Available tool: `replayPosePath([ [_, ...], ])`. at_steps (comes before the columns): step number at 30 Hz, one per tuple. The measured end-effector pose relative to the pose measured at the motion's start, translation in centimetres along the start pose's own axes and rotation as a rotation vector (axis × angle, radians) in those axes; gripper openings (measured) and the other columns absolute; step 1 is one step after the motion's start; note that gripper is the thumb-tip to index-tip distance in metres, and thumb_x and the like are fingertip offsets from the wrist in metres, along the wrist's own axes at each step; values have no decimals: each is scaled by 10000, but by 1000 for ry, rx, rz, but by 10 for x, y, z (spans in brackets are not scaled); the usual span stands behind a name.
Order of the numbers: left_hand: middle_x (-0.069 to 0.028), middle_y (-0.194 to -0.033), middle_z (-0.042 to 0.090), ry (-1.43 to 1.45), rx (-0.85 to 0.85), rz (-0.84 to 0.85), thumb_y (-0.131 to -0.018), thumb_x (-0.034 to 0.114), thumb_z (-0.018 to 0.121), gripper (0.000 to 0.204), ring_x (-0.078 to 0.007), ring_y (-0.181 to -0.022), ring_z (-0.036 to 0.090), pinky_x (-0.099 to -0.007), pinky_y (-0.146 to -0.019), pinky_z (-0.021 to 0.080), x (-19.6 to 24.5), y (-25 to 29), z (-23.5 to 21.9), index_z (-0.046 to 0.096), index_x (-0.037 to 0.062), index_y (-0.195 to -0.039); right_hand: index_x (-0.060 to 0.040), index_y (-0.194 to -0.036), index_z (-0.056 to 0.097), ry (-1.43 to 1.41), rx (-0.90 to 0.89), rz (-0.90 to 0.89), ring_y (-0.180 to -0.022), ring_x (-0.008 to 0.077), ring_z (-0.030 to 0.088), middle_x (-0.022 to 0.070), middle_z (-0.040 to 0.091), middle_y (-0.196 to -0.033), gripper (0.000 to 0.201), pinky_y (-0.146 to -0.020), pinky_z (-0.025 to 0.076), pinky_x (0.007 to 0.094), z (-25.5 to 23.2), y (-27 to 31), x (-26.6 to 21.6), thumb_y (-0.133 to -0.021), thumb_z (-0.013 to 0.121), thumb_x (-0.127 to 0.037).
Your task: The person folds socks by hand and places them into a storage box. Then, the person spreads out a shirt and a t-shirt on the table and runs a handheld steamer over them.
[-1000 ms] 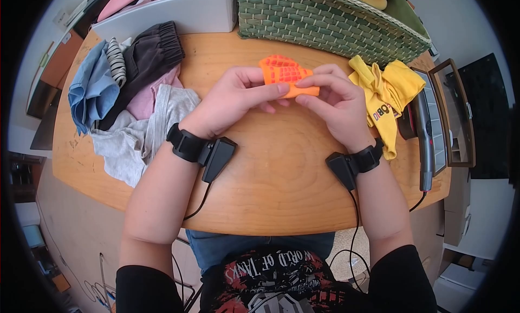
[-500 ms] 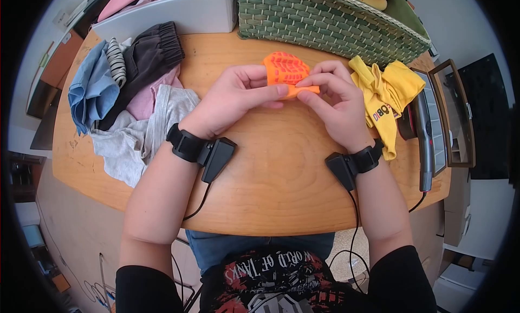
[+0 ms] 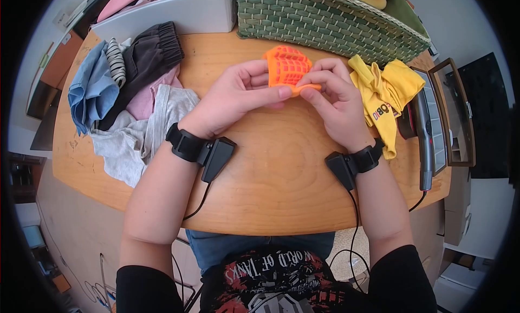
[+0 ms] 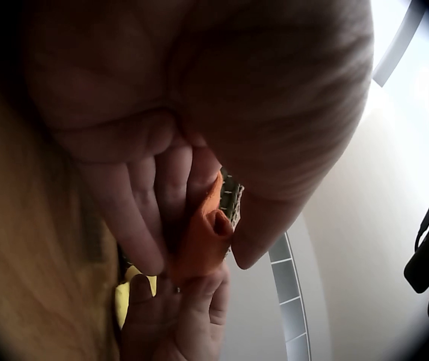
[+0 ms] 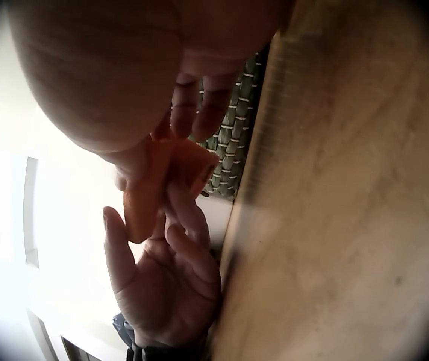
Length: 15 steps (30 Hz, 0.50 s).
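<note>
An orange sock [image 3: 291,66] with red grip dots is held up over the table between both hands, its lower edge rolled or folded over. My left hand [image 3: 245,86] pinches the sock's left side, thumb in front and fingers behind. At the opposite end, my right hand [image 3: 338,99] pinches the lower right edge between thumb and fingertips. The left wrist view shows the orange fabric [image 4: 199,244] folded into a small tube by the left thumb. In the right wrist view the fabric [image 5: 148,188] spans the two hands, and its far side is partly hidden by fingers.
On the left lie heaped clothes [image 3: 143,131]: grey, pink, dark and blue. A yellow garment [image 3: 398,85] lies to the right, beside a grey hair-styling tool [image 3: 426,150] and an open divided case [image 3: 452,112]. A white bin [image 3: 184,15] and green woven basket [image 3: 319,28] stand behind.
The sock's dotted part has risen and spread more upright above the fingers. Both hands have shifted up slightly, keeping their pinch, and the right fingers have moved along the lower edge.
</note>
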<state>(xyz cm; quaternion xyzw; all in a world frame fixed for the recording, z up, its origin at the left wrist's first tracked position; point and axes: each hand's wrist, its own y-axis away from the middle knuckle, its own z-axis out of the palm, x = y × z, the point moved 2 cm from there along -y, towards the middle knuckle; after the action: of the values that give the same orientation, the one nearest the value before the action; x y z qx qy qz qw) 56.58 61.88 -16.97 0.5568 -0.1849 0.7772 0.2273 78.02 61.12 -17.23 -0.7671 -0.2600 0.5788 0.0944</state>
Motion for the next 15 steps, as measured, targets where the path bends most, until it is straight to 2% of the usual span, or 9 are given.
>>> replayPosePath([
  [3,-73,-1294,673,5,-21,6,-947,89,709,498,-106,-1145,643,-271,-941,544,-2,0,0,543,11,-1409,-58,-1044,733,4,8,21,-862,68,545,14,535,-1092,139,-701,458,197,-1,1,-1,-906,748,-72],
  [5,-77,-1299,671,-61,-37,73,-929,52,720,513,-104,-1166,635,-275,-964,532,-2,0,2,542,5,-1408,-58,-1047,733,6,10,45,-851,62,544,11,535,-1090,142,-692,456,192,-1,1,-2,-906,749,-68],
  [11,-79,-1300,675,-41,-20,17,-937,52,713,501,-111,-1151,652,-270,-960,531,1,-1,2,545,8,-1407,-44,-1055,699,8,46,-13,-836,57,553,13,559,-1076,182,-685,469,194,0,-1,-1,-888,768,-60],
  [15,-79,-1293,681,-48,-10,0,-954,85,703,477,-120,-1135,666,-267,-939,541,1,0,2,553,12,-1401,-27,-1087,612,-215,97,133,-857,60,586,17,593,-1054,237,-701,492,205,4,-1,-1,-910,760,-84],
])
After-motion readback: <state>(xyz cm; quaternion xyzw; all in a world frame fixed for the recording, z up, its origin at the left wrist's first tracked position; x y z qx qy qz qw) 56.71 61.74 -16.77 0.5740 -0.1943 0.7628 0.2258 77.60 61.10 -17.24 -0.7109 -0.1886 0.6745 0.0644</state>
